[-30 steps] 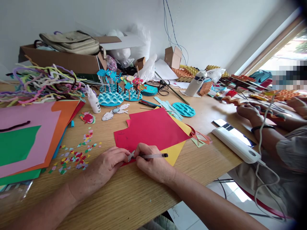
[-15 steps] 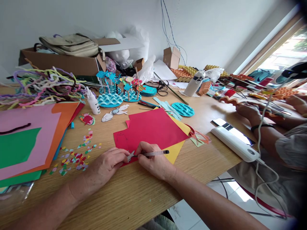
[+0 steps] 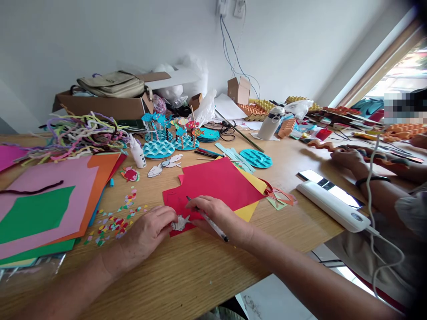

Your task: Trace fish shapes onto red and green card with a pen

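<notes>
On the corner of a sheet of red paper [image 3: 213, 182] lies a small white fish cutout [image 3: 180, 223] with drawn lines. My left hand [image 3: 150, 231] has its fingers bent together, fingertips at the fish's left end, pressing it onto the red sheet. A clear pen with black ends [image 3: 213, 225] sits in my right hand [image 3: 213, 213], slanting across the fingers, with its tip pointing up and left, off the paper fish. Yellow paper [image 3: 248, 211] shows beneath the red sheet. Orange-handled scissors [image 3: 268, 188] lie at its right corner.
Coloured paper sheets [image 3: 83, 186] and scattered paper bits [image 3: 115, 224] lie left. A glue bottle [image 3: 137, 152], pipe cleaners [image 3: 83, 135] and blue wavy bases [image 3: 158, 150] stand behind. At right are a white power bank [image 3: 330, 206], a phone [image 3: 333, 189] and another person's hand [image 3: 348, 159].
My right hand has drawn back from the fish cutout, uncovering more of it. The pen has turned, its tip now up-left instead of down at the cutout. The view has shifted slightly.
</notes>
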Demonstrator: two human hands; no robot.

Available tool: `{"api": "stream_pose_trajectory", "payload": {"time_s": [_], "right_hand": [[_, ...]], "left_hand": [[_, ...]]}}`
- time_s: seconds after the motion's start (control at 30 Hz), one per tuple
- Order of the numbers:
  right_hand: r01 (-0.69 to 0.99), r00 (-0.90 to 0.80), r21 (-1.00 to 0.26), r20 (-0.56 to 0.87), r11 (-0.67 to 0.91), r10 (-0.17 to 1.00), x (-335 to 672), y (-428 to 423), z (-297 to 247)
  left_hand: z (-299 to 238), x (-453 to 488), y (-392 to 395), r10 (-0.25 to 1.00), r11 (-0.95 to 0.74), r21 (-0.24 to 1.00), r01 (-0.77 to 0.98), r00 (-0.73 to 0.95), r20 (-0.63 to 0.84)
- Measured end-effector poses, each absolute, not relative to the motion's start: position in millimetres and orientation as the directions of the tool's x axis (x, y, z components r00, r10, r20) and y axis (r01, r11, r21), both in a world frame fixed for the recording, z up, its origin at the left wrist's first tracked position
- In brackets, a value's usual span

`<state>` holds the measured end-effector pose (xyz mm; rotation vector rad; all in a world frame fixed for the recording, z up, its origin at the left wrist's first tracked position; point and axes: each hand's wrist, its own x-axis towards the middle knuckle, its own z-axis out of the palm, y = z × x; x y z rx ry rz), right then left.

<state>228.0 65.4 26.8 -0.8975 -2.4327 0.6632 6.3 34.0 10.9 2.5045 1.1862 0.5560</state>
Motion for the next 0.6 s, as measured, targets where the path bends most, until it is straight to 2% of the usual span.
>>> {"api": "stream_pose_trajectory", "payload": {"time_s": [0.13,0.33,0.6], "right_hand": [[0.486,-0.736,-0.516,0.193,0.705,0.649,218.8,72.7,19.3],[0.565,-0.727,-0.455,0.121,0.688,0.676,209.1,72.5,11.9],[0.555,-0.691,-0.490,0.180,0.673,0.700,209.9,70.2,-3.1]], "left_hand": [[18.9,3.8,36.9,0.848,-0.511,0.413,0.754,0.520,0.100],[20.0,13.2,33.5,0.899,-0.404,0.367,0.838,0.437,-0.006],[20.6,24.4,37.6,0.912,-0.370,0.362,0.855,0.409,-0.033]]}}
